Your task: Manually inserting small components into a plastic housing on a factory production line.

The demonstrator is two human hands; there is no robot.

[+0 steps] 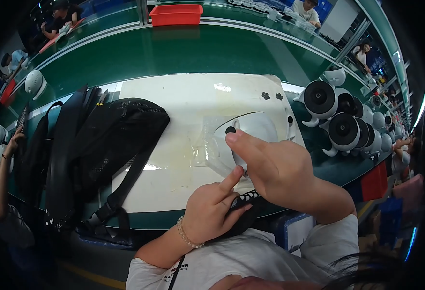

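A white dome-shaped camera housing [258, 124] in a clear plastic wrap [207, 145] lies on the white mat [183, 96]. My right hand [275, 166] rests over it, thumb pressing beside a small black round pad [230, 129] on the housing. My left hand [212, 210] sits just below, index finger pointing up at the housing, its other fingers holding a sheet of black pads [246, 198]. Two black pads [272, 96] lie near the mat's far right corner.
A black mesh backpack [101, 145] covers the mat's left side. Several white round cameras [340, 121] with black faces crowd the green bench at the right. A red bin [176, 14] stands at the far edge. Other people work at left, right and across.
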